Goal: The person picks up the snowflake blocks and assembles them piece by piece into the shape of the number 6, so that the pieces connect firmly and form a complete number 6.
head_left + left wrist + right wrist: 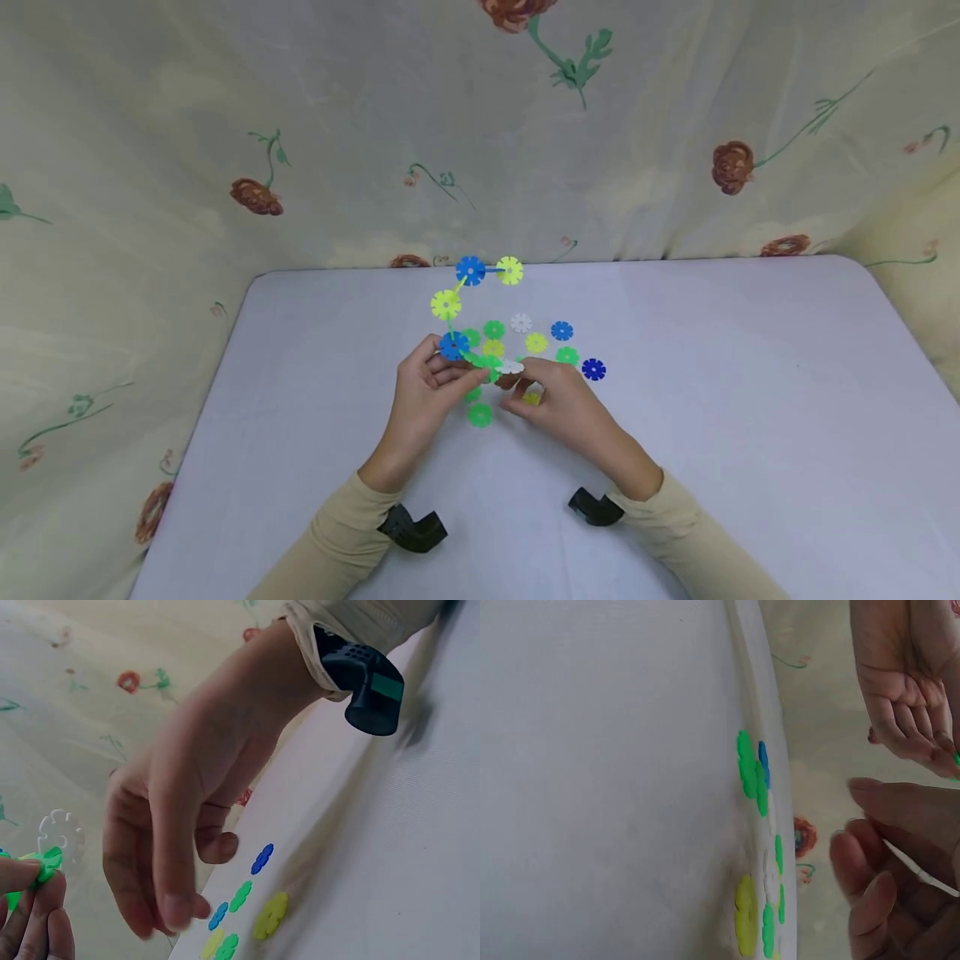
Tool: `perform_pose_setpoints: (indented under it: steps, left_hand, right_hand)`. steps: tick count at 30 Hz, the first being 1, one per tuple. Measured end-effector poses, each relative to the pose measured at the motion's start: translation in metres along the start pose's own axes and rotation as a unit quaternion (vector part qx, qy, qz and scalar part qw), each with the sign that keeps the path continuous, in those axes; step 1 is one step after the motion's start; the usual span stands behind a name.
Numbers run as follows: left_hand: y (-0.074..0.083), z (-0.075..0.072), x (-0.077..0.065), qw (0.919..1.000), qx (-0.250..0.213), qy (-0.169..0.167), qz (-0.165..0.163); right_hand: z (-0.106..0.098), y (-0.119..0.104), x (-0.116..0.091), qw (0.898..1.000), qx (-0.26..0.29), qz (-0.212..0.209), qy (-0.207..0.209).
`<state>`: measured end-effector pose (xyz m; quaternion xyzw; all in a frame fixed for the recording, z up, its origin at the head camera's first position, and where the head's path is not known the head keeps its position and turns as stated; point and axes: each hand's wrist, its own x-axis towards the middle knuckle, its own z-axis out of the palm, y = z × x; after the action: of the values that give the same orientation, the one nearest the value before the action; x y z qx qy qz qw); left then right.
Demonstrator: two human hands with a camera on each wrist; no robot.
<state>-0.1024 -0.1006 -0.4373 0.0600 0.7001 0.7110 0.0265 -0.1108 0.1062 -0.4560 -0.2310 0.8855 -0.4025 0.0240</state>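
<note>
Chain (442,307) is pinched in the left hand (416,400) and extends beyond it; the right hand (562,404), loosely bent beside it, seems empty. Beyond the right hand lie loose discs (536,338). Unsupported, the chain's weight could open 1 joint.

We face a pale curtain (360,92) printed with brown-red roses (732,167), hanging behind and to both sides of a table (750,400). We find it pale, its far corners (832,271) rounded.
</note>
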Motion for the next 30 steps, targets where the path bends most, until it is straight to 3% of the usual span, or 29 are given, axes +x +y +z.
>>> perform_pose_setpoints:
  steps: [6,13,25,30]
  left_hand:
    - [-0.001,-0.001,0.000,0.9999,-0.007,0.007,-0.010]
    - [0.000,0.000,0.000,0.9997,-0.018,0.012,-0.010]
    - [0.002,0.001,0.000,0.9999,-0.009,0.010,-0.009]
    - [0.003,0.000,0.000,0.9998,-0.003,0.013,-0.013]
  right_hand:
    - [0.015,-0.007,0.005,0.996,-0.040,0.033,-0.071]
    - [0.029,-0.012,0.014,0.991,-0.073,0.059,-0.094]
    - [0.030,-0.006,0.015,0.991,-0.029,0.074,-0.110]
    - [0.013,-0.001,0.015,0.988,0.040,0.094,-0.114]
